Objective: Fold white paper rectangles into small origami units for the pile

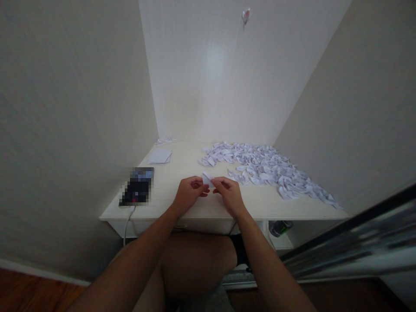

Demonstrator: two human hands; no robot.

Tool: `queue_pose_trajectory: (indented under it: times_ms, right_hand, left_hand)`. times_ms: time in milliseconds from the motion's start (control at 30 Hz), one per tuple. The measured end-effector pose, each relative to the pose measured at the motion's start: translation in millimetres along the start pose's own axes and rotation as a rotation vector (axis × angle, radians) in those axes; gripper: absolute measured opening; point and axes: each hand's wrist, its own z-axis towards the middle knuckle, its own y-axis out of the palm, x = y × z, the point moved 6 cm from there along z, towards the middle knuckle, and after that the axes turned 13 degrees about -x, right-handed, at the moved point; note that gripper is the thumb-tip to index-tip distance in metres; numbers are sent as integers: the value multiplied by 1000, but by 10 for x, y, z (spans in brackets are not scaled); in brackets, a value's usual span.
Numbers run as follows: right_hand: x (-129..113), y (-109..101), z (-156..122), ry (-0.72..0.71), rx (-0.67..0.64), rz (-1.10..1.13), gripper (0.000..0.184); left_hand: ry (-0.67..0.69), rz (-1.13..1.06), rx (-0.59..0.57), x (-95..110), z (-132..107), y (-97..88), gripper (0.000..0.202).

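My left hand [189, 192] and my right hand [229, 192] meet over the front middle of a pale wooden desk [182, 173]. Both pinch a small folded piece of white paper [207, 178] between thumbs and fingers, just above the desk top. A wide heap of several small folded white paper pieces [269, 169] spreads over the right half of the desk, its near edge close to my right hand. A small stack of flat white paper squares [160, 156] lies at the back left.
A phone [137, 186] lies on the desk's left front with a white cable [127, 225] hanging over the edge. A few folded pieces [165, 140] sit in the far left corner. Walls enclose the desk on three sides. A dark can [280, 227] rests on a shelf under the desk, right.
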Motion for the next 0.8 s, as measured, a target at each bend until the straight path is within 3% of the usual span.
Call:
queue_pose_trajectory:
  times_ms: [200, 367, 667, 800]
  right_hand:
    - [8, 1, -16, 28, 6, 24, 26]
    - [69, 12, 23, -2, -13, 66, 44]
    - [-71, -26, -19, -36, 67, -260, 32]
    - [-3, -21, -9, -18, 29, -155, 32]
  left_hand:
    - [28, 95, -49, 31, -13, 51, 35]
    - [28, 87, -78, 27, -19, 61, 37]
    - [18, 108, -52, 38, 8, 46, 42]
    - [40, 58, -33, 22, 13, 14, 40]
